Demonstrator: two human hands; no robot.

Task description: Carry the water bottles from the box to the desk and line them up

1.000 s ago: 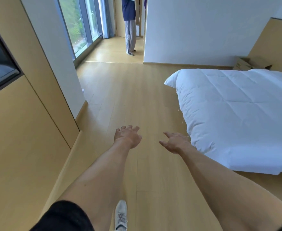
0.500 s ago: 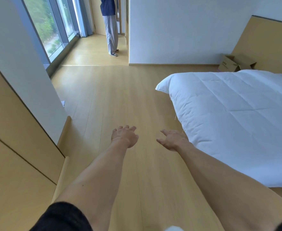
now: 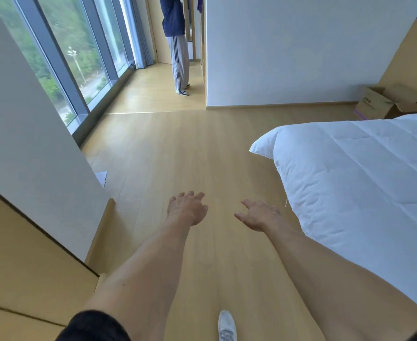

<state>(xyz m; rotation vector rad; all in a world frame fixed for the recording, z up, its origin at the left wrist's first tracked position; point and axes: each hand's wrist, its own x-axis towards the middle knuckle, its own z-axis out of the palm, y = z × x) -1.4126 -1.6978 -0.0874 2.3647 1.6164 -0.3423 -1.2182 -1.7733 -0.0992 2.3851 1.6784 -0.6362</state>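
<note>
Head view — left hand [image 3: 187, 207], right hand [image 3: 259, 215] empty; box [image 3: 384, 102] seemingly open.

The person is walking forward: the box [image 3: 388, 103] and the bed [image 3: 365, 183] are drawing closer. A white shoe [image 3: 227, 326] is stepping in at the floor's [image 3: 177, 148] near edge. The wooden wall panel is sliding away leftward.

We see the bed [image 3: 362, 193] to our right and the window [image 3: 79, 57] to our left. The box [image 3: 384, 103] sits on the floor [image 3: 190, 148] beyond the bed, against the far wall [image 3: 288, 50].
</note>
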